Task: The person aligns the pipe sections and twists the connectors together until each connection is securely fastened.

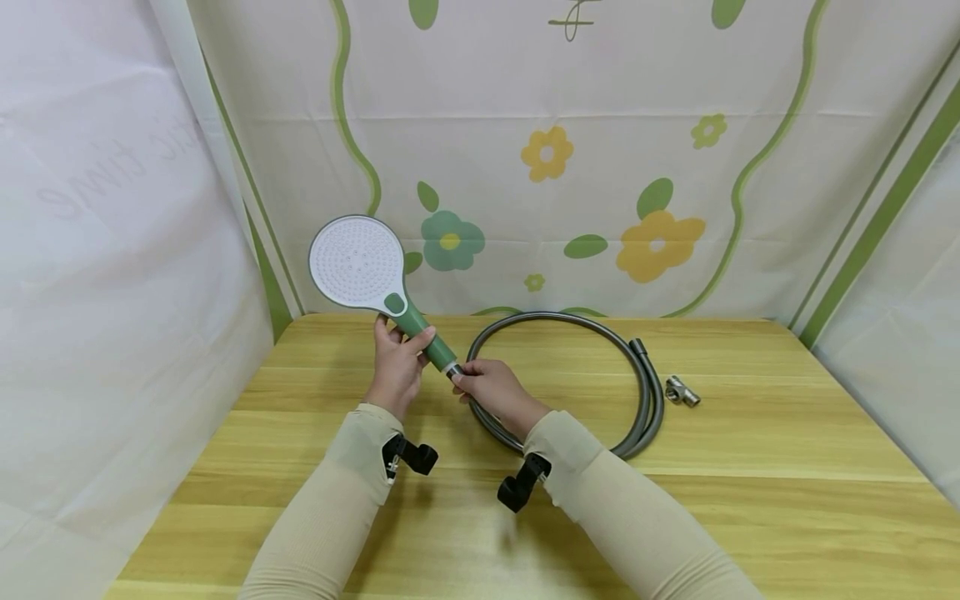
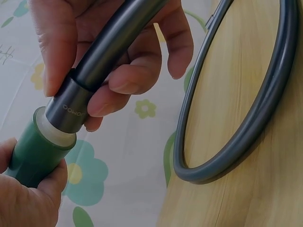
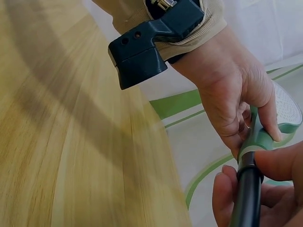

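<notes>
Shower head (image 1: 356,260), white-faced, held by its green handle (image 2: 40,150) in the left grip (image 1: 396,368). Just beside, the right grip (image 1: 498,392) pinches the dark collar (image 2: 70,106) of a hose (image 2: 118,40) at the handle's end; a pale ring (image 2: 56,133) shows between, so this joint looks begun, tightness unclear. Beyond the right grip, the hose loops on the worktop (image 1: 757,442), other end free. Farther right, a metal fitting (image 1: 681,392) lies unattached.
</notes>
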{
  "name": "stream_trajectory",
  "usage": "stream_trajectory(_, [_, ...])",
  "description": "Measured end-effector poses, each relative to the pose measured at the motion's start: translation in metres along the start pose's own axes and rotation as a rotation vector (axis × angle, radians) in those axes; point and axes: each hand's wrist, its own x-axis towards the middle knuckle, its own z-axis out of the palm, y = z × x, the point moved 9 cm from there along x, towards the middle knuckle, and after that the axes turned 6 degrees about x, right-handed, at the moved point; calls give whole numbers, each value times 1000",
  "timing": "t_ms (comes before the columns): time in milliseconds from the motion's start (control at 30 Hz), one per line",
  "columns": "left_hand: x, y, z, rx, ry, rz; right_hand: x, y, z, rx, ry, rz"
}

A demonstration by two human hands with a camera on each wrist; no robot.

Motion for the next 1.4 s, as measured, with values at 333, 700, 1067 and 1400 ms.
stream_trajectory(333, [0, -2, 1, -15, 1, -2, 2, 6, 0, 51, -10, 69])
stream_trajectory(700, [-1, -1, -2, -20, 14, 5, -1, 2, -4, -37, -8, 31])
stream_trajectory(1067, [-2, 1, 0, -24, 10, 0, -3, -3, -4, -88, 5, -21])
stream_trajectory(1400, [-2, 1, 0, -29, 23, 0, -6, -9, -8, -224, 63, -132])
